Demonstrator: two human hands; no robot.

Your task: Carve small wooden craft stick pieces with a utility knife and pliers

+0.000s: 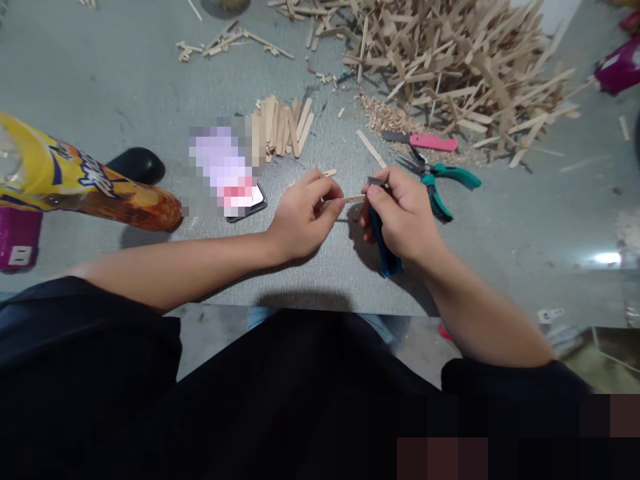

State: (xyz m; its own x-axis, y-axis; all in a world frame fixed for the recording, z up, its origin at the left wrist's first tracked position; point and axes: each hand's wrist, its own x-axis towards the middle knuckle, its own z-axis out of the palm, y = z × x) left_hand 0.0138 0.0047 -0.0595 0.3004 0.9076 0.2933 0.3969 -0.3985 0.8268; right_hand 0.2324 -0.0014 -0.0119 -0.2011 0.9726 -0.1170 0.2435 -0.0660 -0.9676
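Between the fingers of my left hand (306,215) is a thin wooden stick (353,199), pinched at its left end. My right hand (404,215) is closed around a blue-handled utility knife (384,248), whose short grey blade shows above the index finger. The right thumb meets the stick's other end. Just beyond my hands lie another loose wooden stick (371,149) and one partly hidden behind the left hand. Green-handled pliers (436,180) lie with open jaws beside my right hand, and a pink-handled knife (430,141) rests behind them.
A large heap of wooden sticks (465,60) covers the back right, with shavings (387,115) along its front. A small row of sticks (285,127) lies beside a phone (250,203). At left are a drink bottle (100,177), a black object (137,165) and a purple box (20,237).
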